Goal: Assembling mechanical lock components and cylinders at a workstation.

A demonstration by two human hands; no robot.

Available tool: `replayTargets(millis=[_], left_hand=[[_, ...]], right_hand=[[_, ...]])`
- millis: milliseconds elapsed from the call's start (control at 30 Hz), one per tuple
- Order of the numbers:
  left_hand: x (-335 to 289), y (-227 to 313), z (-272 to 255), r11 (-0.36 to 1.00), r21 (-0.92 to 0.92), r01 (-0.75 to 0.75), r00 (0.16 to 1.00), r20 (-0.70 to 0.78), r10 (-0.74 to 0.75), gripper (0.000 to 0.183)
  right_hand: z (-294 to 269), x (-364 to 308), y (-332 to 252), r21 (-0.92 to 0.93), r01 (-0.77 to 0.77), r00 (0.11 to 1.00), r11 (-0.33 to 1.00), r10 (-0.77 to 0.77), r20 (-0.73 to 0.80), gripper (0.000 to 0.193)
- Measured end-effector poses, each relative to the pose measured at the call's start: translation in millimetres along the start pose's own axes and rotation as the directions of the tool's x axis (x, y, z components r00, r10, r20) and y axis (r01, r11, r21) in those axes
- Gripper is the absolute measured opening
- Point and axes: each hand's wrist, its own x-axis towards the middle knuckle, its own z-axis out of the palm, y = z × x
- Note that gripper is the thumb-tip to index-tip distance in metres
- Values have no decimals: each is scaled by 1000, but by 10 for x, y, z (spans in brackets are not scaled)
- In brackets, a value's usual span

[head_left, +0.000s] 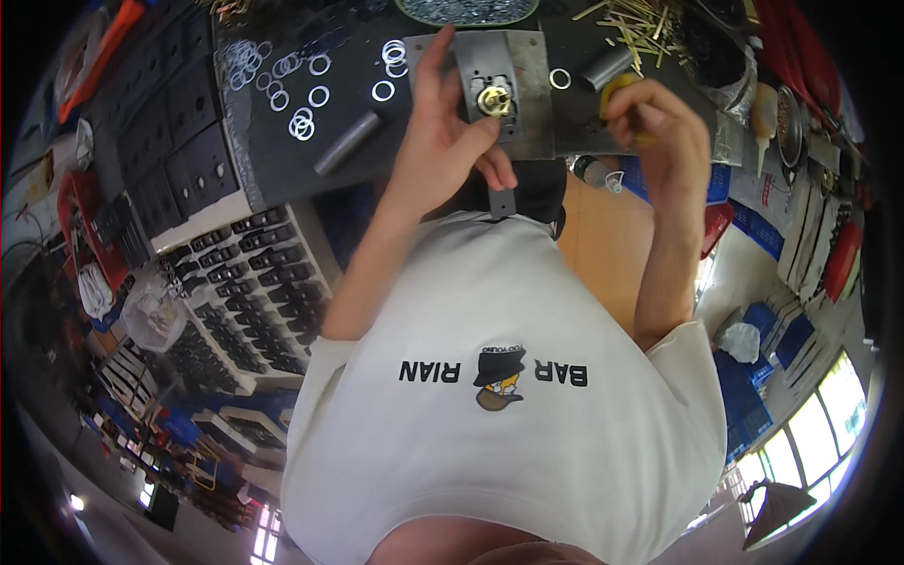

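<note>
My left hand (443, 141) is closed around the side of a long grey metal lock plate (485, 71), its thumb beside a round brass part (493, 102) set in an opening. The plate lies over a flat square metal block (535, 104) on the bench, with its lower end sticking out past the near edge. My right hand (664, 122) is raised to the right of the block, fingers curled around a small yellow object (617, 94). Most of that object is hidden by the fingers, and its kind is unclear.
Several shiny metal rings (301, 124) are scattered across the dark bench (367, 179). A grey rod (347, 143) lies left, a short cylinder (607, 68) right. Brass strips (645, 33) pile up at the far right. A tray (468, 11) stands at the back, a clear bottle (595, 172) below the bench edge.
</note>
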Motion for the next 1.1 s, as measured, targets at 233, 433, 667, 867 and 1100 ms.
replayTargets(millis=[233, 433, 667, 867, 1100], left_hand=[[-12, 66, 20, 997, 72, 15, 1000, -22, -13, 96], [9, 101, 57, 998, 46, 32, 999, -33, -31, 89], [6, 50, 38, 999, -7, 47, 998, -45, -47, 84], [35, 46, -1, 998, -9, 64, 998, 5, -64, 81], [18, 94, 76, 997, 68, 22, 998, -68, -17, 79]], right_hand=[[467, 255, -748, 518, 244, 824, 820, -457, 336, 41], [541, 394, -297, 136, 127, 913, 983, -169, 372, 46], [467, 509, -366, 69, 95, 869, 993, -117, 480, 52], [577, 632, -585, -44, 78, 810, 996, -37, 585, 67], [710, 858, -479, 278, -95, 951, 956, 5, 310, 45]])
